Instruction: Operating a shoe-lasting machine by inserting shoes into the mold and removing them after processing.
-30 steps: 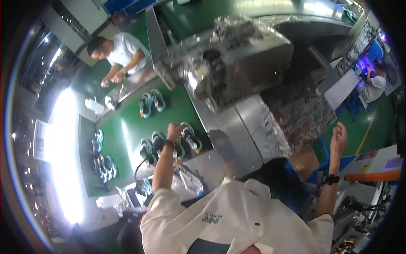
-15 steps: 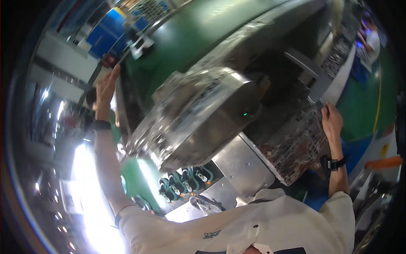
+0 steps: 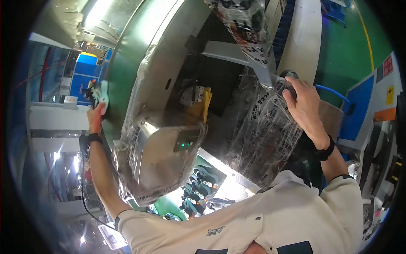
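Observation:
My left hand [image 3: 96, 118] is closed around a pale green and black sports shoe [image 3: 100, 94], at arm's length on the left. The shoe is beside the far edge of a green conveyor belt [image 3: 120, 84]. On the right, my right hand [image 3: 305, 106] rests at the upper edge of a panel wrapped in clear printed plastic [image 3: 268, 127]. Its thumb and forefinger are apart, and I see nothing gripped between them. A small dark rounded thing [image 3: 289, 74] shows just beyond the fingertips; its kind is unclear.
A plastic-wrapped metal housing [image 3: 160, 158] with a green light stands between my arms. Several green and black shoes [image 3: 198, 188] lie below it. A grey metal bracket [image 3: 228, 53] crosses ahead of the right hand. A blue hose [image 3: 332, 91] runs at the right.
My left hand was empty with fingers stretched out; now it holds a shoe. The whole view has turned and shifted. The right hand stays by the wrapped panel.

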Tool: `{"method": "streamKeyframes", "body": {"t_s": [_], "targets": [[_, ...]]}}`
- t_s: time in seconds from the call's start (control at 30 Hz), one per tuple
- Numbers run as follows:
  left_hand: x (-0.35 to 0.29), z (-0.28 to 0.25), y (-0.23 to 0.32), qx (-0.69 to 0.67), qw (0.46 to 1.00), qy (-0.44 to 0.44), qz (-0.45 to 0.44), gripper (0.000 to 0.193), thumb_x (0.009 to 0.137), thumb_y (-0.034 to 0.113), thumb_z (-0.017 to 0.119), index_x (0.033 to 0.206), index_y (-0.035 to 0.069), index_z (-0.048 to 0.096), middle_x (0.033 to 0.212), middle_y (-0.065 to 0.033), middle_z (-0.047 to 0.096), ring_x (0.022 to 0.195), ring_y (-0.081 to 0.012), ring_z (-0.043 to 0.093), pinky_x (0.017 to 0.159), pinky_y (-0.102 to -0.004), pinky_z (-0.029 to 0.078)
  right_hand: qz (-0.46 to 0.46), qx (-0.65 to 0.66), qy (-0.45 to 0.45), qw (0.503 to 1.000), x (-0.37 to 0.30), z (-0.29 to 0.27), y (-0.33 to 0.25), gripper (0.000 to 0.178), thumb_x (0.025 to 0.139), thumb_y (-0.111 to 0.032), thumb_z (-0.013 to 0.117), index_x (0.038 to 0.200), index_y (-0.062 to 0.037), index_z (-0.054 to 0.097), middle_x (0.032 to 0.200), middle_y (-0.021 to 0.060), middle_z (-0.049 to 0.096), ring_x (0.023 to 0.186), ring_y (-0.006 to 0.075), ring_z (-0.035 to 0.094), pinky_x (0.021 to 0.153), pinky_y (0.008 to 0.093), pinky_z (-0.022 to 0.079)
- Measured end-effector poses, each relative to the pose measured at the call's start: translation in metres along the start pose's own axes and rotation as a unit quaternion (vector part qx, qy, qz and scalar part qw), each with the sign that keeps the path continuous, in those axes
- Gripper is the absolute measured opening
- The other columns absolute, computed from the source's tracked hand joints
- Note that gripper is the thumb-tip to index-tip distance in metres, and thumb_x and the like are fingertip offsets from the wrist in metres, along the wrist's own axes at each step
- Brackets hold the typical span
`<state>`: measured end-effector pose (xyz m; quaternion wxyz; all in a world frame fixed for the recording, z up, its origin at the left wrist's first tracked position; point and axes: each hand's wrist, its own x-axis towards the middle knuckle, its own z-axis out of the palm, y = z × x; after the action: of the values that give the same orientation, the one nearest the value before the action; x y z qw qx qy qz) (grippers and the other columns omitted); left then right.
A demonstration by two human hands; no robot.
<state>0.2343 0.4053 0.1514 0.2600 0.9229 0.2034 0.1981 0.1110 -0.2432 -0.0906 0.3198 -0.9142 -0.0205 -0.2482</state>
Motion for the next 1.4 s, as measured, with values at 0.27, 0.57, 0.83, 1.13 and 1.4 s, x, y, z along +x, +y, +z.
{"method": "streamKeyframes", "body": {"t_s": [0.27,0.57,0.83,1.13,1.4], "targets": [[-0.121,0.010,0.106,0.070,0.954,-0.104,0.271,0.075,0.066,0.002,0.075,0.135,-0.003,0.045,0.121,-0.0134,0.062,0.104,-0.0202,0.062,0.088,-0.0297,0.049,-0.038,-0.006,-0.006,0.999,-0.008,-0.004,0.007,0.037,0.082,-0.019,0.068,0.115,-0.0044,0.062,0.095,0.0138,0.067,0.094,0.0323,0.063,0.084,0.0432,0.046],[-0.107,0.009,0.055,0.079,0.984,-0.014,0.157,0.087,0.061,0.025,0.088,0.133,-0.002,0.048,0.117,-0.0149,0.064,0.103,-0.0265,0.061,0.091,-0.0381,0.049,-0.070,0.003,0.020,0.997,-0.007,-0.001,0.001,0.028,0.080,-0.019,0.068,0.102,-0.0037,0.060,0.091,0.0142,0.065,0.091,0.0311,0.061,0.084,0.0431,0.045],[-0.268,-0.016,0.190,0.137,0.950,0.071,0.270,0.080,0.063,0.030,0.086,0.129,0.005,0.050,0.113,-0.0195,0.065,0.105,-0.0354,0.063,0.089,-0.0403,0.049,-0.079,0.097,0.036,0.991,-0.014,-0.004,0.018,0.046,0.079,-0.026,0.074,0.118,-0.0059,0.059,0.107,0.0151,0.067,0.099,0.0325,0.062,0.088,0.0445,0.045],[-0.447,0.118,0.195,0.049,0.905,-0.205,0.368,0.075,0.063,0.019,0.088,0.128,0.007,0.053,0.124,-0.0111,0.061,0.120,-0.0309,0.056,0.109,-0.0472,0.037,-0.155,0.534,-0.185,0.810,-0.042,-0.100,-0.063,0.077,0.075,-0.036,0.084,0.135,-0.0025,0.050,0.123,0.0104,0.063,0.116,0.0205,0.059,0.101,0.0342,0.044],[-0.452,0.210,0.130,-0.080,0.905,-0.107,0.404,0.090,0.058,0.047,0.085,0.132,0.006,0.051,0.131,-0.0107,0.056,0.128,-0.0326,0.046,0.112,-0.0556,0.028,-0.140,0.277,-0.272,0.911,-0.056,-0.120,-0.081,0.078,0.070,-0.026,0.083,0.135,-0.0035,0.046,0.115,0.0212,0.065,0.107,0.0315,0.065,0.092,0.0395,0.050]]}}
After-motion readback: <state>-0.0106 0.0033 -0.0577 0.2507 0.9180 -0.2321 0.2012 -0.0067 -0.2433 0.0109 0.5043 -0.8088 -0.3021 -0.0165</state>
